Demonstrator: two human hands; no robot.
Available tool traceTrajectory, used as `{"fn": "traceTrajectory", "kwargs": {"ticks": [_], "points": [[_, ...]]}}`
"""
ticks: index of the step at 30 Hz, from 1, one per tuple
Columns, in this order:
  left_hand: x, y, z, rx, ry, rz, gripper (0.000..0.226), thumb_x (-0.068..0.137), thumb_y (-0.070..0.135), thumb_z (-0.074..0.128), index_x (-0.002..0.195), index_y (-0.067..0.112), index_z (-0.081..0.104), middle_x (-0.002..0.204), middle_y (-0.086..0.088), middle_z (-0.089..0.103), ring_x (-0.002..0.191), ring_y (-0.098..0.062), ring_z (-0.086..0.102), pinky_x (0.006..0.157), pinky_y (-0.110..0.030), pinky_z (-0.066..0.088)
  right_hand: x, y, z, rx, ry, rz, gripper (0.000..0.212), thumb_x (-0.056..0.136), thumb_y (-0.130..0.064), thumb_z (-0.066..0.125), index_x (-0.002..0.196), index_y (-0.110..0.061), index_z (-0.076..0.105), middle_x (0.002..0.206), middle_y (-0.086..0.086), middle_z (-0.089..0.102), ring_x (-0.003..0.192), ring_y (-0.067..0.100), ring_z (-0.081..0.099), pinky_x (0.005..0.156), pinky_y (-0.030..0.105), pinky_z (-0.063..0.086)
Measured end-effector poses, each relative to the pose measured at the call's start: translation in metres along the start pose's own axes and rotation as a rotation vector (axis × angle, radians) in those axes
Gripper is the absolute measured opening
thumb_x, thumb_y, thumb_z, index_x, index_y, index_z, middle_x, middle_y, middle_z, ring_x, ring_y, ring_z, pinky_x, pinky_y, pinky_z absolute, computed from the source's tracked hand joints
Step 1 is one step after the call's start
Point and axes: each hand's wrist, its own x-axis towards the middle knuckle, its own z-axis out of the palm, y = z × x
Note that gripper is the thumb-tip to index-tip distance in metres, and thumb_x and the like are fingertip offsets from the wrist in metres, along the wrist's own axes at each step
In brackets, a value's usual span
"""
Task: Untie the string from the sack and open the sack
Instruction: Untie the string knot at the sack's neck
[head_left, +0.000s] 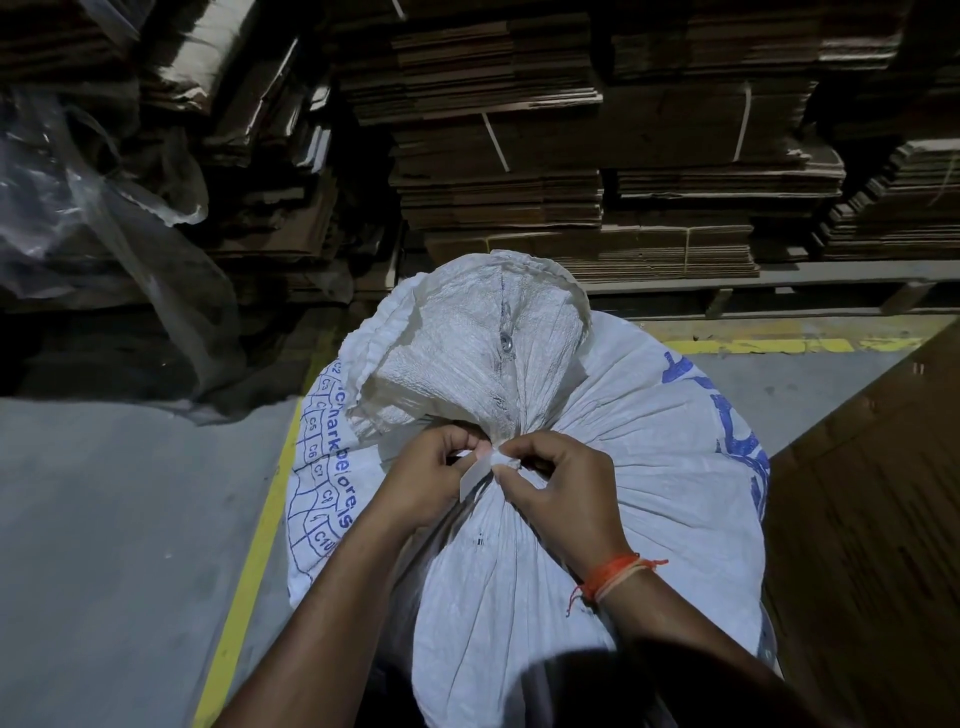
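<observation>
1. Woven white plastic, printed in blue: the sack (597, 467) stands full in front of me on the floor, its neck gathered tight and the loose mouth (467, 343) flaring up beyond the tie.
2. My left hand (421, 478) and right hand (556, 483) meet at the neck, just below the flared mouth. The left grip is pressed together on a flat white end of the string (478, 470); the right grip pinches the knot right beside it, thumb and forefinger closed on it.
3. I judge the step to be the untying itself, at its start: the neck is fully cinched and the sack is not yet open.
4. Next move, as I see it: hold the knot steady with the right hand and draw the free end out with the left, then unwind the turns from the neck. I cannot tell how many turns there are, or which kind of knot; my fingers hide it.
5. After that, both hands would have to spread the mouth wide.
6. Grey concrete floor (104, 545) carries the sack, with a yellow line (254, 545) passing beside it.
7. Dim storeroom: stacks of flattened cardboard (519, 156) fill the back, clear plastic sheeting (104, 208) hangs at the left, a brown board (872, 493) lies at the right.
</observation>
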Motion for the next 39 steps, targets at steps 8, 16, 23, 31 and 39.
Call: {"fn": "traceTrajectory", "kwargs": {"ticks": [8,16,23,31,39], "points": [[-0.003,0.003,-0.002,-0.023,-0.018,-0.018,0.012,0.094,0.01,0.073,0.087,0.02,0.073,0.086,0.004,0.076,0.078,-0.007,0.065,0.074,-0.027,0.051,-0.001,-0.001,0.0,-0.04,-0.011,-0.054,0.012,0.078,-0.018,0.083,0.087,-0.024,0.077,0.082,-0.015,0.074,0.085,0.006,0.071,0.079,0.034,0.061],[-0.006,-0.001,-0.016,-0.028,0.05,-0.078,0.013,0.098,0.008,0.064,0.091,0.01,0.076,0.095,-0.018,0.079,0.078,-0.018,0.066,0.076,-0.035,0.051,-0.002,0.0,0.0,-0.038,0.0,-0.111,0.011,0.078,-0.016,0.081,0.083,-0.023,0.073,0.081,-0.01,0.072,0.083,0.01,0.071,0.077,0.037,0.06],[-0.003,-0.006,-0.018,-0.028,-0.002,-0.065,0.013,0.097,0.008,0.066,0.087,0.009,0.075,0.082,-0.006,0.076,0.075,-0.018,0.065,0.075,-0.036,0.051,-0.002,-0.001,-0.001,0.003,0.008,-0.067,0.015,0.076,-0.012,0.083,0.082,-0.022,0.075,0.082,-0.01,0.073,0.083,0.009,0.072,0.079,0.029,0.06],[0.0,-0.007,-0.014,-0.041,-0.066,-0.083,0.019,0.085,0.036,0.065,0.083,0.018,0.071,0.08,-0.005,0.071,0.075,-0.023,0.06,0.075,-0.041,0.049,-0.001,-0.002,-0.003,0.043,0.015,0.016,0.016,0.074,-0.01,0.085,0.081,-0.022,0.077,0.08,-0.01,0.077,0.084,0.003,0.074,0.082,0.015,0.058],[0.0,-0.005,-0.006,-0.011,-0.004,-0.076,0.017,0.101,0.017,0.063,0.085,0.019,0.069,0.078,0.008,0.068,0.07,-0.005,0.055,0.073,-0.03,0.044,-0.001,-0.003,-0.004,0.037,0.0,0.035,0.016,0.075,-0.01,0.086,0.084,-0.021,0.08,0.081,-0.012,0.078,0.086,-0.001,0.073,0.081,0.008,0.054]]}}
